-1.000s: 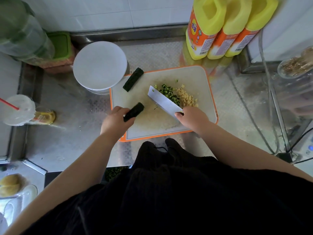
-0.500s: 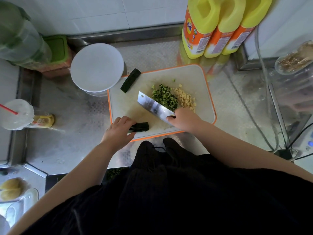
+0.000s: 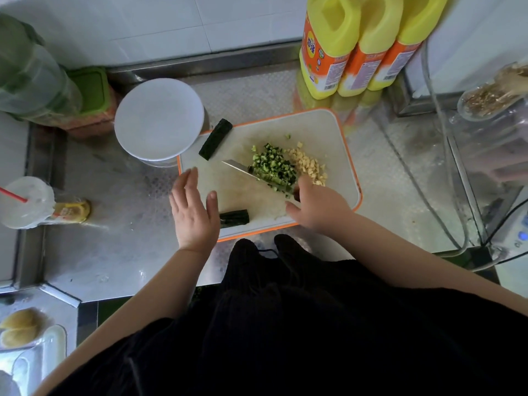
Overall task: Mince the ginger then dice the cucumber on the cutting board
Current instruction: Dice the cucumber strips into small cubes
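Observation:
A white cutting board [image 3: 337,132] with an orange rim lies on the steel counter. On it sit a heap of diced cucumber [image 3: 273,167] and, to its right, minced ginger [image 3: 308,165]. My right hand [image 3: 317,207] grips the cleaver [image 3: 243,170], whose blade edge rests against the left side of the cucumber heap. One dark cucumber piece [image 3: 233,218] lies at the board's front edge, just right of my left hand [image 3: 194,210], which hovers with straight fingers and holds nothing. Another cucumber strip [image 3: 215,138] lies at the board's back left corner.
A white round lid [image 3: 158,118] tops a container left of the board. Three yellow bottles [image 3: 360,44] stand behind the board. A lidded drink cup [image 3: 25,201] with a red straw sits far left. A clear jar [image 3: 491,110] and cables lie at the right.
My left hand let go of the cucumber piece at the board's front edge and opened. The cleaver tipped onto its edge against the diced cucumber heap.

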Available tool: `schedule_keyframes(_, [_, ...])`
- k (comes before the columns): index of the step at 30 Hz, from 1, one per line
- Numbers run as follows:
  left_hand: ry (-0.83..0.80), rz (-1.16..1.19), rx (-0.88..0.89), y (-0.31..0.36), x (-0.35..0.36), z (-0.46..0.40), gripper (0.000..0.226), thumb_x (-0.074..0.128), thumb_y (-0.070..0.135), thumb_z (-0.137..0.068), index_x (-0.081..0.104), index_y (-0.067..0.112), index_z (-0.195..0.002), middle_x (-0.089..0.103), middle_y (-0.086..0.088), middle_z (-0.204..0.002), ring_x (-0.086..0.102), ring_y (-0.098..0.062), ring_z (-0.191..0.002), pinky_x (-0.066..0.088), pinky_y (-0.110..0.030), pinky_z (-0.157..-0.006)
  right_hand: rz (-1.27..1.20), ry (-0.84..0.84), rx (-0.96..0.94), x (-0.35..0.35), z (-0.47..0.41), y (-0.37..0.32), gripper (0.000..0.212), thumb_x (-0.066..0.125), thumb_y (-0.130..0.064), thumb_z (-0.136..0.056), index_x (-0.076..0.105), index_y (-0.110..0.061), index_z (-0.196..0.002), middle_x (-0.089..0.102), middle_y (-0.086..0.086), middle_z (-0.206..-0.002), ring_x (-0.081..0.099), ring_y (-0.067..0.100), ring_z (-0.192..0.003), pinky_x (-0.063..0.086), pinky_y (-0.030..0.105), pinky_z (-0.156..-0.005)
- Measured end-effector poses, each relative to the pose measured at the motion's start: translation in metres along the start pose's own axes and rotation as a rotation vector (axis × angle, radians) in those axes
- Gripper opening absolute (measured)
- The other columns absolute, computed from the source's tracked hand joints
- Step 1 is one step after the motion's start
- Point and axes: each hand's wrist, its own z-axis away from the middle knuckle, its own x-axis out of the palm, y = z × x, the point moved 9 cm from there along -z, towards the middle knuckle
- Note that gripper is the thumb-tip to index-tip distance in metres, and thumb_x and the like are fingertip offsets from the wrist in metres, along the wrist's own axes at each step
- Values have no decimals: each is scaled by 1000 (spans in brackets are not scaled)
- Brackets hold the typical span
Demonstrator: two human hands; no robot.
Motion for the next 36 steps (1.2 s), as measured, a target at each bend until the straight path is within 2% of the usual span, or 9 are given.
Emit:
schedule_keyframes(3, [1, -9, 126, 26, 3, -9, 52, 35, 31, -102, 41, -1, -143, 41, -22, -143, 41, -36, -128, 29, -39, -110, -54, 42, -54, 2, 15, -3, 33, 50, -28, -93, 35, -6, -112, 58, 8, -84, 58, 32, -71, 43, 36, -57])
schedule_keyframes(7, [-395, -219, 465, 77, 56, 5, 55, 26, 51, -100, 38, 23, -146, 35, -12, -153, 25, -38, -141, 17, -52, -117, -72, 73, -115, 8, 21, -6, 32, 53, -23, -94, 38, -3, -114, 64, 17, -95, 63, 34, -80, 46, 37, -60])
schedule_keyframes(9, [-586, -286, 518, 92, 79, 11, 57, 19, 59, -97, 31, 36, -148, 23, -5, -159, 14, -36, -146, 8, -53, -118, -58, 66, -120, 12, 19, -7, 39, 54, -23, -95, 36, 1, -120, 63, 18, -98, 63, 34, -83, 40, 35, -59])
schedule_keyframes(12, [-722, -394, 554, 100, 102, 12, 59, 3, 63, -95, 15, 46, -151, -2, 4, -164, -7, -30, -149, -3, -53, -119, -46, 74, -145, 14, 17, -9, 47, 53, -21, -96, 33, 5, -129, 63, 18, -103, 63, 33, -86, 33, 30, -60])
schedule_keyframes(17, [-807, -441, 468, 95, 114, 1, 63, -12, 61, -90, 3, 51, -150, -21, 10, -160, -20, -26, -147, -17, -51, -114, 5, 105, -141, 9, 20, -6, 40, 57, -21, -94, 38, 1, -122, 62, 15, -104, 63, 30, -90, 35, 30, -62])
schedule_keyframes(26, [-850, -447, 319, 83, 123, -11, 60, -7, 59, -93, 4, 50, -151, -23, 9, -160, -23, -25, -147, -13, -55, -116, 39, 247, -124, -6, 29, 8, 31, 58, -23, -94, 44, -2, -111, 61, 12, -97, 61, 32, -84, 35, 33, -61])
schedule_keyframes(29, [-854, -456, 264, 73, 122, -14, 56, -2, 58, -96, 5, 50, -151, -22, 10, -160, -22, -24, -147, -14, -54, -116, 32, 303, -153, -9, 36, 14, 26, 62, -22, -91, 48, -3, -102, 62, 10, -87, 61, 32, -74, 35, 33, -59])
schedule_keyframes(33, [-870, -453, 245, 68, 119, -15, 55, -3, 59, -96, 5, 51, -151, -24, 12, -159, -24, -22, -146, -15, -53, -116, 49, 412, -206, -12, 42, 16, 34, 82, -12, -70, 51, -3, -82, 56, 7, -61, 54, 29, -46, 31, 30, -48])
schedule_keyframes(36, [-863, -442, 218, 65, 118, -20, 56, -2, 60, -96, 7, 51, -150, -23, 13, -160, -26, -22, -145, -15, -53, -116, 52, 432, -196, -13, 42, 19, 37, 84, -13, -67, 51, -5, -80, 53, 4, -57, 52, 26, -43, 34, 30, -47])
